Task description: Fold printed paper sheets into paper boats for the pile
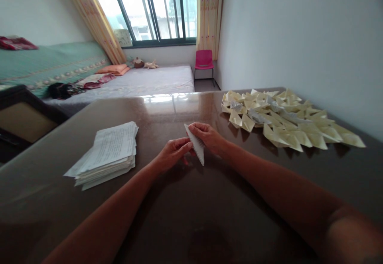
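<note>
A small folded sheet of printed paper [197, 146] is held up between my two hands, just above the dark glossy table [167, 224]. My right hand [205, 134] pinches its upper right side, thumb on the near face. On the other side, my left hand [175, 151] has its fingertips closed at the paper's left edge. The fingers behind the paper are hidden. To the left lies a stack of printed sheets [115, 146], loosely squared. Many folded paper boats [284, 132], mostly cream with a few white printed ones, crowd together at the right.
Beyond the table stands a bed [167, 76] with folded cloths and soft toys. A pink chair [204, 60] is by the window. A dark wooden chair [26, 116] is at the left, and a white wall [299, 36] runs along the right.
</note>
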The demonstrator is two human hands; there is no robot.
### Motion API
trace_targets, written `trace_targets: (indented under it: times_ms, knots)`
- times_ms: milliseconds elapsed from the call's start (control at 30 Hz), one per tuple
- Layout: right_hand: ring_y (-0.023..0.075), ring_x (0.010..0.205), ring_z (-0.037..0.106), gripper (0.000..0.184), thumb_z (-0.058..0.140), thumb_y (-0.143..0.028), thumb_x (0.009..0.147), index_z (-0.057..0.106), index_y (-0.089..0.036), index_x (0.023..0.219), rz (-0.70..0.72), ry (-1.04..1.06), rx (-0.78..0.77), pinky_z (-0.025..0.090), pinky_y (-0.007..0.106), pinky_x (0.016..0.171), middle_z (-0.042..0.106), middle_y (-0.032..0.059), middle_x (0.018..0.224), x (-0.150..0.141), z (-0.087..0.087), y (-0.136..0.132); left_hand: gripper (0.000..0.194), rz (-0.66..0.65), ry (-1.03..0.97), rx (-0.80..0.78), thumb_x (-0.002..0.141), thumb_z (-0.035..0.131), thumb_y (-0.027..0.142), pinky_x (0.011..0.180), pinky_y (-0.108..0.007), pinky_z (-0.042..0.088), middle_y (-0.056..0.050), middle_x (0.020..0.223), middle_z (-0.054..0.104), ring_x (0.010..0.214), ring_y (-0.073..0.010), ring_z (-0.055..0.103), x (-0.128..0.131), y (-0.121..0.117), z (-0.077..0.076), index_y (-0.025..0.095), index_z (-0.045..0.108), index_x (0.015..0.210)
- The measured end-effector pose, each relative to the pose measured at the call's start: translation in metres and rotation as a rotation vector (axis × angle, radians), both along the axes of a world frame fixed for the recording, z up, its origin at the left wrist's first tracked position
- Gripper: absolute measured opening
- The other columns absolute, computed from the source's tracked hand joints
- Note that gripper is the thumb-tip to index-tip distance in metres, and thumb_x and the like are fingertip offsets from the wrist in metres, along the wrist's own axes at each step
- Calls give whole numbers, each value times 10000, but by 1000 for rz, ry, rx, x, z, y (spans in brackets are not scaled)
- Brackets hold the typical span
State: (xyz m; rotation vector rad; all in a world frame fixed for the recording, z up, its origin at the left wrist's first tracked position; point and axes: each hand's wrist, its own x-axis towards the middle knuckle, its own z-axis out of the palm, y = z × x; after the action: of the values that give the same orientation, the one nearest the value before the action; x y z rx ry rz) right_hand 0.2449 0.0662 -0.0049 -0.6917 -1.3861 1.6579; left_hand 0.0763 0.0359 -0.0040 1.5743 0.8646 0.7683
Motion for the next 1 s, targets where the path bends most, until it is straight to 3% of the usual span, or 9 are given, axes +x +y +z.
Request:
trace_targets:
  times_ms: [233,333,467,567,700,867,1000]
  knots:
    - [75,417,456,405,637,-569,763,518,-182,740,0,34,-9,371,188,397,515,-64,542,0,1,1,419,-4,-10,-13,850,557,485,520,-218,536,-67,854,637,737,-155,593,3,-4,3,110,645,1018]
    - [58,464,410,389,625,-551,776,564,-168,738,-94,-32,117,329,178,429,502,-60,575,-3,0,1,384,61,13,39,832,574,470,513,-214,533,-35,809,603,680,-130,564,5,-5,3,121,631,984]
    - [98,616,500,361,546,-511,841,642,-163,830,-164,-173,306,381,201,531,587,-14,700,-7,-2,3,279,203,92,148,806,595,401,462,-197,500,-3,722,558,601,-108,532,7,-3,0,126,609,851]
    - [137,793,559,326,515,-458,870,658,-176,950,-308,-299,430,428,225,637,637,34,892,-5,-1,6,213,303,147,179,810,572,350,443,-205,481,21,637,536,520,-99,511,4,2,-3,137,572,803]
    - [131,762,570,321,602,-425,812,613,-188,1028,-399,-518,554,442,250,673,618,41,962,-4,2,2,183,441,255,334,830,544,317,474,-194,455,21,654,541,551,-105,514,-2,7,-6,153,592,895]
    - [103,651,539,349,652,-274,722,534,-197,1042,-436,-757,607,414,249,628,588,29,1005,-8,-5,-6,289,407,420,521,835,521,235,597,-218,475,-17,823,581,668,-119,540,-2,5,-9,166,595,1105]
    - [137,719,554,217,575,-196,749,523,-192,960,-401,-745,619,416,259,675,602,23,895,-6,-10,-3,461,404,476,597,806,521,176,689,-252,468,-35,894,603,731,-136,547,0,4,-10,165,517,1266]
